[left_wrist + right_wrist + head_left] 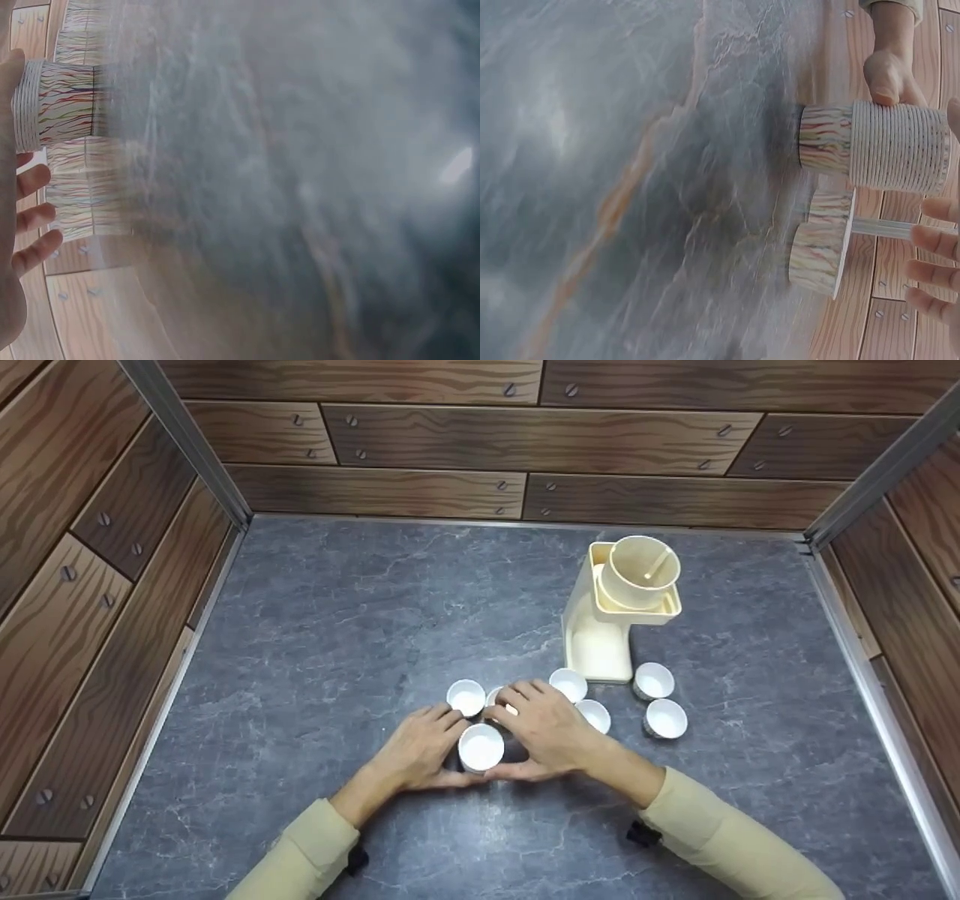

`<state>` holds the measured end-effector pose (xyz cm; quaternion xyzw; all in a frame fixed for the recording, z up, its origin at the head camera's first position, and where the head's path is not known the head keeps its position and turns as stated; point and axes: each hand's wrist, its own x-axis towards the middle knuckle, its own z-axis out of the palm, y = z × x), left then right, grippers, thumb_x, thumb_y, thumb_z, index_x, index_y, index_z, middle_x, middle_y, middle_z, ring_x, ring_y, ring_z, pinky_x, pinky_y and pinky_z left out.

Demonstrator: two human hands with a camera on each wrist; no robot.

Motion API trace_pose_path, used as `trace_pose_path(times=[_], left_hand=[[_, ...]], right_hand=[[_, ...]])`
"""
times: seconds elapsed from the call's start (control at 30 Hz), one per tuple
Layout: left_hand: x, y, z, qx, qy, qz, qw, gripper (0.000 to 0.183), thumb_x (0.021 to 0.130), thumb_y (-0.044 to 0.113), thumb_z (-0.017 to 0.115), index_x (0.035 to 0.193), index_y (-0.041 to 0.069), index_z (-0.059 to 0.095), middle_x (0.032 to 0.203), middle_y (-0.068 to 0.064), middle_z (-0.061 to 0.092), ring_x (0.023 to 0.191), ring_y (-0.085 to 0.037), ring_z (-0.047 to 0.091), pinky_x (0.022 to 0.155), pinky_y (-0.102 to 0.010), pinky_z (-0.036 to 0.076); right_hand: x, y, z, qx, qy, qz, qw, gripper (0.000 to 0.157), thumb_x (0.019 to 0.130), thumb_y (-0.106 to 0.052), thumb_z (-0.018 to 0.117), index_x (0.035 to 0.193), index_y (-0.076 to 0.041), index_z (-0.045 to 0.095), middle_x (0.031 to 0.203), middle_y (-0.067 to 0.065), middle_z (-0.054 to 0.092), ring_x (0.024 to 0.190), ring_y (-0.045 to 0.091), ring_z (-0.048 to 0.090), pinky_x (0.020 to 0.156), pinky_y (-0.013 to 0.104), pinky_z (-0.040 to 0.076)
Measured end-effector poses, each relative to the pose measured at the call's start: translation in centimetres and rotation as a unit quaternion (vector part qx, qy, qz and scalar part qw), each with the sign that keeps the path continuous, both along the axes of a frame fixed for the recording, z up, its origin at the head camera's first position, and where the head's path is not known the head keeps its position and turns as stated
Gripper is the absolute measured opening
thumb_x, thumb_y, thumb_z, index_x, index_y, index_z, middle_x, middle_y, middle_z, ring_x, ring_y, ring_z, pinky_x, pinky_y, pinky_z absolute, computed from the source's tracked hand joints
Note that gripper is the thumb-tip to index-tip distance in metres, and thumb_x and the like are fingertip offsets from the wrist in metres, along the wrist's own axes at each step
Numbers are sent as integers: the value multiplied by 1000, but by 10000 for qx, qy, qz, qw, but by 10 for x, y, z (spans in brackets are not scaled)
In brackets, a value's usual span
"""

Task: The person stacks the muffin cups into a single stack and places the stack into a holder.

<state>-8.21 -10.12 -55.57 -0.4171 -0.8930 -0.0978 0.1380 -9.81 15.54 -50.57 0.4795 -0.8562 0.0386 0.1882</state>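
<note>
A stack of nested paper cups [481, 748] stands upright, its white rims forming ribs [900, 146] above a patterned body with coloured lines. My left hand [424, 746] holds the stack from the left, thumb on the near side. My right hand [551, 731] is at its right side, thumb and bent index finger about its upper part. The other right fingers [934, 274] spread away from it. Behind the stack stand a single cup [466, 698] and another, partly hidden by my right hand. Two more cups [568, 685] [596, 715] stand just beyond that hand.
A cream stand [574, 637] carries a round cup-like container [637, 585] with a stick inside. Beside its base are two more paper cups [654, 681] [665, 718]. Wood-patterned walls [420, 435] enclose the dark marbled table [337, 622] at the back and sides.
</note>
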Motion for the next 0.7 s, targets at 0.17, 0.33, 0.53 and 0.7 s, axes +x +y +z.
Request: trace_pose_path(times=[0.17,0.33,0.53,0.7], left_hand=[[1,0,1,-102,-48,53,9999,77,81,80,68,120,14,69,114,0,73,110,-19,67,88,-34,58],[1,0,1,-137,-95,69,9998,76,81,80,69,120,14,69,114,0,73,110,-19,67,89,-35,58],[0,0,0,-38,-128,54,9999,74,79,79,72,116,14,69,111,0,73,107,-19,67,87,-35,58],[0,0,0,51,-41,19,10000,73,78,79,73,114,16,69,110,1,72,105,-18,67,86,-34,58]], right_hand=[[-4,9,3,72,-139,3,9999,82,80,-88,57,125,-20,66,112,2,66,99,21,62,80,36,49],[-10,16,9,181,-121,-16,9998,89,76,-91,57,128,-20,64,113,4,67,98,22,61,79,37,48],[-20,21,15,180,-154,24,9997,94,71,-93,60,129,-20,65,114,4,67,101,22,62,80,38,49],[-26,24,10,344,-165,-7,9993,96,74,-97,52,130,-20,64,117,4,66,105,23,62,84,39,49]])
